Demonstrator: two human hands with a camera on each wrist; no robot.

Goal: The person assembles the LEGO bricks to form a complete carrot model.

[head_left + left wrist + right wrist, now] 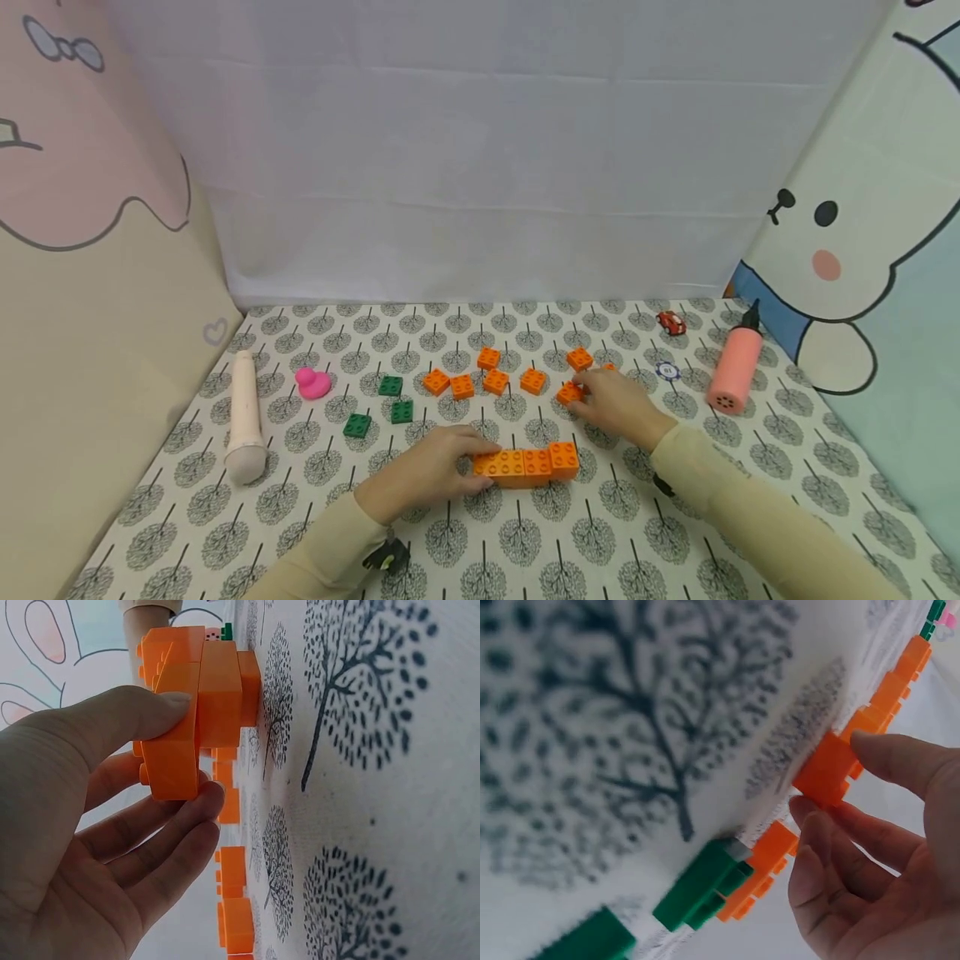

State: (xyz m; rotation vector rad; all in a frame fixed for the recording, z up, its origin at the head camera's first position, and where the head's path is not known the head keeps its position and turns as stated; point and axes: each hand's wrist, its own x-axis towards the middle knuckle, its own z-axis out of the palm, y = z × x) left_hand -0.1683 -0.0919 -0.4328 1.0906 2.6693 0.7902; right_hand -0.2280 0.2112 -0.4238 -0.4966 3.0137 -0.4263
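Nearest to me was a white cloth printed with dark trees (465,550). In the near middle, my left hand (435,468) pinched the left end of a row of bright orange plastic blocks with round bumps (523,467), with my thumb on one side and fingers on the other. The blocks in that row touched each other. Over on the left lay a long cream stick with a fat round end (244,408), the fat end toward me. A bit farther, left of the middle, sat three small green plastic blocks (402,412). To the right, my right hand (611,407) squeezed one small square orange plastic block (569,394) between thumb and fingers. I couldn't tell if it touched the cloth. Five loose square orange blocks (496,382) were left of it, a sixth (579,359) just past it, and a seventh (610,367) peeked out behind my hand. Far left sat a pink toy duck (312,383). Far right were a coral tube with a black tip (735,371), a round blue and white chip (667,371) and, farthest, a little red toy car (671,322).
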